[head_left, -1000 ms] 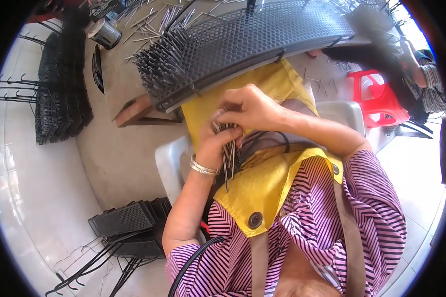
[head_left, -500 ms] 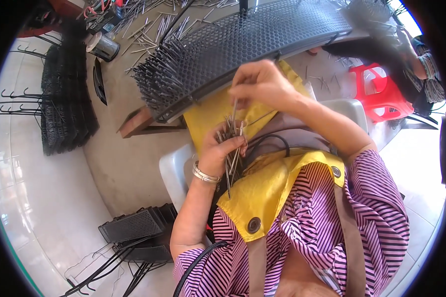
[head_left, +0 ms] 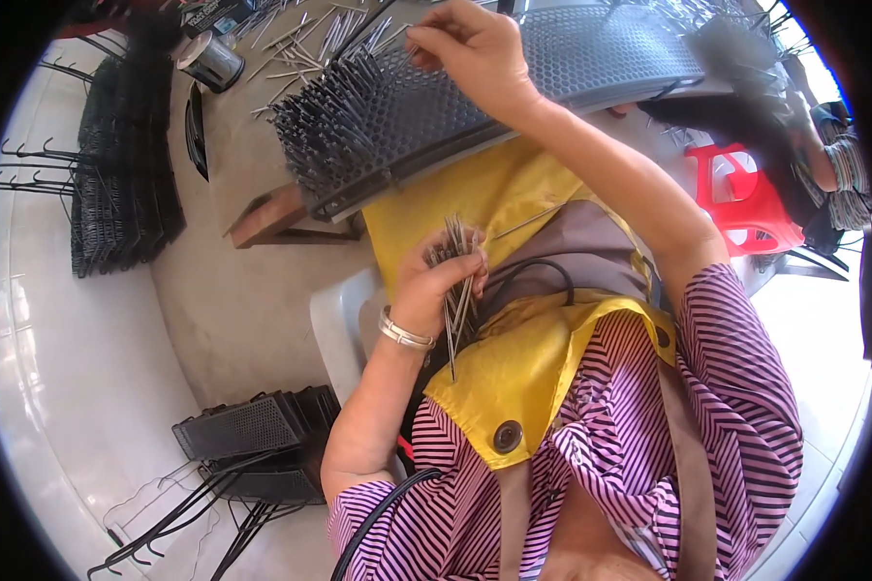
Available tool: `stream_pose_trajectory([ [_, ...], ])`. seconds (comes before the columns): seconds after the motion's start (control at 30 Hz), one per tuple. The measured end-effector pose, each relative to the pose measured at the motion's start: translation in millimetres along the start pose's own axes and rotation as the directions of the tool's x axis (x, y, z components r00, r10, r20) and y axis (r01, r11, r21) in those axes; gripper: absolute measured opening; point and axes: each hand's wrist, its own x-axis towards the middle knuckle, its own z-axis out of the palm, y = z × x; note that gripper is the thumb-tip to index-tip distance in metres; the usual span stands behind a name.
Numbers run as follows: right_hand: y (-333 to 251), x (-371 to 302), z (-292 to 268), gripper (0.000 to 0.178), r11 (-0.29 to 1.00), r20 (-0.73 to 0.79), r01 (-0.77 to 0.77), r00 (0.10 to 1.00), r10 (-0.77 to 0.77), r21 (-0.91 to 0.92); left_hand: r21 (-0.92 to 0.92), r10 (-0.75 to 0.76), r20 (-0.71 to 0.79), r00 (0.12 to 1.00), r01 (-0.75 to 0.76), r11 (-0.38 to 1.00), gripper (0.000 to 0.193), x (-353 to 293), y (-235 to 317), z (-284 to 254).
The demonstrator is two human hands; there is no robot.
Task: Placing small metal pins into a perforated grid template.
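Note:
My left hand (head_left: 424,288) is closed around a bundle of thin metal rods (head_left: 459,315), held upright over my lap. My right hand (head_left: 477,53) is raised above the far left part of a dark perforated panel (head_left: 562,53). Its thumb and fingertips are pinched together, and what they hold, if anything, is too small to make out against the rods behind. Many rods (head_left: 325,131) stand packed in the holes at the panel's left end. A single rod (head_left: 528,222) lies across the yellow apron (head_left: 504,179) on my lap.
Loose rods (head_left: 334,34) lie scattered on the table behind the panel, near a can (head_left: 210,63). Dark mesh racks with hooks (head_left: 126,184) stand at left, and more perforated panels (head_left: 247,436) at lower left. A red stool (head_left: 746,198) and another person's arm (head_left: 819,160) are at right.
My right hand has moved from just above the left hand's rods, up and away to over the far side of the panel. My left hand keeps its bundle in nearly the same place.

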Motion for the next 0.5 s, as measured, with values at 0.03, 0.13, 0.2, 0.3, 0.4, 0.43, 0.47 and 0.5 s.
stream_pose_trajectory([
  [0.03, 0, 1, 3, 0.007, 0.999, 0.005, 0.011, 1.000, -0.011, -0.046, -0.005, -0.003, -0.009, 1.000, 0.003, 1.000, 0.024, 0, 0, -1],
  [0.13, 7, 4, 8, 0.008, 0.998, 0.024, 0.049, 0.999, -0.048, -0.037, -0.011, -0.011, -0.023, 1.000, 0.011, 1.000, 0.023, 0, 1, 0],
  [0.2, 9, 5, 11, 0.008, 0.994, 0.033, 0.099, 0.995, -0.098, -0.054, -0.011, -0.015, -0.026, 1.000, 0.015, 1.000, 0.023, 0, 1, 1],
  [0.3, 9, 7, 12, 0.009, 0.977, 0.056, 0.165, 0.986, -0.158, -0.139, -0.014, -0.010, -0.028, 1.000, 0.010, 1.000, 0.023, 0, 1, 1],
  [0.4, 13, 12, 15, 0.009, 0.938, 0.063, 0.258, 0.966, -0.250, -0.234, 0.000, -0.006, -0.026, 1.000, 0.006, 1.000, 0.023, 0, 0, -1],
  [0.43, 15, 14, 16, 0.009, 0.906, 0.056, 0.333, 0.942, -0.330, -0.262, 0.000, -0.007, -0.026, 1.000, 0.007, 1.000, 0.023, 0, 0, -1],
  [0.47, 16, 15, 16, 0.009, 0.906, 0.056, 0.332, 0.942, -0.330, -0.262, -0.001, -0.008, -0.027, 1.000, 0.008, 1.000, 0.023, 0, -1, -1],
  [0.5, 16, 15, 17, 0.009, 0.897, 0.078, 0.355, 0.935, -0.347, -0.263, -0.002, -0.008, -0.029, 1.000, 0.008, 1.000, 0.023, 0, 0, -1],
])
